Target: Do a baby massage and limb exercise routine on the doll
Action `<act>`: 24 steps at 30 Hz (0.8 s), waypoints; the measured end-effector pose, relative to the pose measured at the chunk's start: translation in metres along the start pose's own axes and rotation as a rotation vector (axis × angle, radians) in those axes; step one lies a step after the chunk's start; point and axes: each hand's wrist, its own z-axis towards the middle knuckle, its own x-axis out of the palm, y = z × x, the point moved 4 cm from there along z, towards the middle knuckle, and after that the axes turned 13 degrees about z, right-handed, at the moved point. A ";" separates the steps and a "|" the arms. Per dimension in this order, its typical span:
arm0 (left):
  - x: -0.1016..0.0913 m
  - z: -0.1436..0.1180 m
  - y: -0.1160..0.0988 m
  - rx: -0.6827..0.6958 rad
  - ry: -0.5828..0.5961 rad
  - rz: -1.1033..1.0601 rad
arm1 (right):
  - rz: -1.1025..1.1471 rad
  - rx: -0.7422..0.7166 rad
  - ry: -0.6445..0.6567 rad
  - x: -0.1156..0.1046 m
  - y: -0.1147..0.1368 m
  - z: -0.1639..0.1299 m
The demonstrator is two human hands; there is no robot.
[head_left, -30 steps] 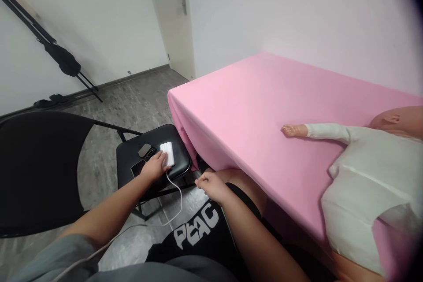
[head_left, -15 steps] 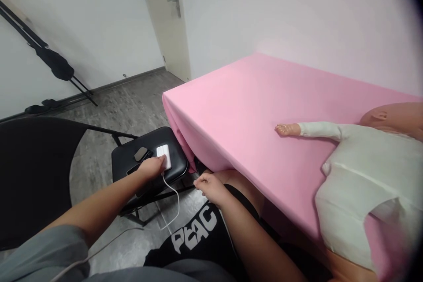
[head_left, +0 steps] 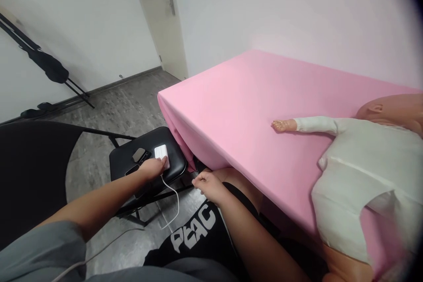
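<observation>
Grey mottled floor (head_left: 139, 101) around a seat; smooth white rectangular block (head_left: 161, 152) at the left hand (head_left: 152, 168).
Nearest: black cloth shorts with white lettering (head_left: 194, 229), below the right hand (head_left: 208, 186), whose fingers are curled narrow, tips close together. Thin white cord (head_left: 178, 202), looping down from the block, between the hands. Left hand touching the block, digit on its top face; full grip, or block raised off the seat, cannot tell. Flat dark rectangular item (head_left: 131, 170), partly behind the left hand; grey-topped black item (head_left: 140, 155), just beyond it; black folding chair with padded seat (head_left: 176, 158) beneath. Right of the right hand: pink cloth-covered table (head_left: 224, 110), bearing a doll in a white long-sleeved top (head_left: 363, 163). Farthest beyond the left hand: cream door with metal handle (head_left: 152, 9).
</observation>
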 end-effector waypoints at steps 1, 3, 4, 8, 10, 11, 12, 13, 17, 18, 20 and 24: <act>0.000 -0.001 -0.002 0.002 -0.003 0.007 | 0.003 0.000 0.001 0.000 -0.001 0.000; 0.001 -0.002 -0.005 0.006 -0.010 0.020 | 0.016 -0.002 -0.001 0.000 -0.001 0.001; 0.001 -0.003 -0.007 0.008 -0.014 0.026 | 0.022 -0.002 -0.004 0.000 -0.002 0.002; 0.007 -0.005 -0.014 0.019 -0.016 0.048 | 0.009 -0.003 -0.014 -0.001 0.001 -0.001; 0.010 -0.005 -0.016 0.022 -0.007 0.058 | -0.013 -0.002 -0.021 -0.002 0.004 -0.004; 0.011 -0.004 -0.016 0.026 -0.002 0.063 | -0.020 0.000 -0.025 -0.003 0.006 -0.006; 0.011 -0.004 -0.016 0.030 0.001 0.066 | -0.023 0.003 -0.027 -0.003 0.007 -0.007; 0.011 -0.003 -0.015 0.034 0.004 0.066 | -0.023 0.006 -0.028 -0.004 0.007 -0.008; 0.001 -0.001 -0.004 0.041 0.010 0.036 | 0.005 0.000 -0.026 -0.004 0.009 -0.010; -0.003 -0.001 0.000 0.039 0.008 0.025 | 0.012 0.003 -0.028 -0.003 0.010 -0.010; -0.007 -0.002 0.005 0.030 -0.002 0.003 | 0.023 0.016 -0.033 -0.003 0.010 -0.011; -0.006 -0.007 0.008 -0.017 -0.053 -0.044 | 0.039 0.017 -0.031 -0.003 0.008 -0.009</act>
